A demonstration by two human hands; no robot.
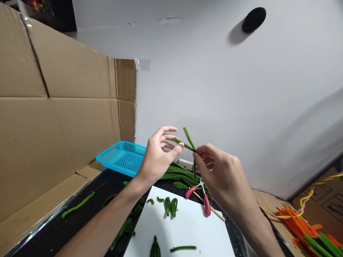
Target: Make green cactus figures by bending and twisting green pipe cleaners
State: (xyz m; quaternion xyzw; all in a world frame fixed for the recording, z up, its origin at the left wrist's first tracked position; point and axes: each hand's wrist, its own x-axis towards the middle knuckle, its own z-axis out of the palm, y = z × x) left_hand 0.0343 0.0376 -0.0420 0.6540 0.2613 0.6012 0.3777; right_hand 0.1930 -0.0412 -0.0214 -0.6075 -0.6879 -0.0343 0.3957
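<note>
My right hand (218, 167) pinches green fuzzy pipe cleaners (189, 138) where they cross, held up above the white board. One strand points up, one runs left, and a short end hangs below. My left hand (162, 151) has its thumb and a finger on the left-running strand, its index finger stretched out. On the white board (184, 228) below lie looped green pipe cleaner pieces (170, 207), a short straight piece (183, 248) and a leaf-like bundle (155, 247). Red-handled pliers (207, 205) rest at the board's far right edge, next to a thin wooden stick (218, 214).
A blue basket (120, 167) stands behind my left arm. Long green pipe cleaners (182, 172) lie behind the board. Green pieces (125, 228) are on the black table to its left. Cardboard (80, 78) walls the left; orange pipe cleaners (300, 223) sit at right.
</note>
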